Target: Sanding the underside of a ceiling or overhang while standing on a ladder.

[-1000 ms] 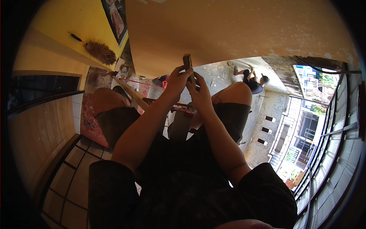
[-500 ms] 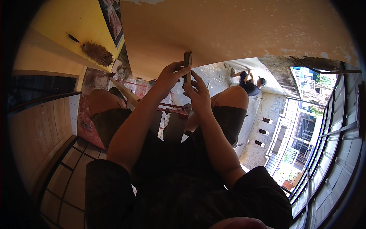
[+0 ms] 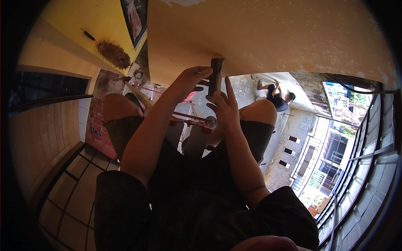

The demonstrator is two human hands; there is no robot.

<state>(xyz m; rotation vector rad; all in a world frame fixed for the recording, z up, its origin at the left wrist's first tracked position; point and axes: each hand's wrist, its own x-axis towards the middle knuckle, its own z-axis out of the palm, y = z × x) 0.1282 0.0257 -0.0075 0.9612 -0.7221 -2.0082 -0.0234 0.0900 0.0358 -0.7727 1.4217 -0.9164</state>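
Note:
A dark, narrow block (image 3: 216, 75) stands upright with its top end at the tan wall (image 3: 259, 37), whose paint is chipped. My right hand (image 3: 227, 111) is at the block's lower end, thumb and lower fingers on it and the index finger stretched up alongside. Left of the block, my left hand (image 3: 186, 85) is open with its fingers apart, their tips close to the block's side. Whether those fingertips touch it is hard to tell. The block's far face is hidden.
Below my knees are a reddish metal bar (image 3: 190, 119) and a wooden plank (image 3: 140, 95). A feather duster (image 3: 113, 53) lies on a yellow surface at left. Another person (image 3: 278, 96) is on the ground below, at right. A metal-framed wall (image 3: 360, 163) curves along the right.
My left hand has loosened from the block and its fingers have spread. The block now shows a broader face. The whole view has shifted slightly.

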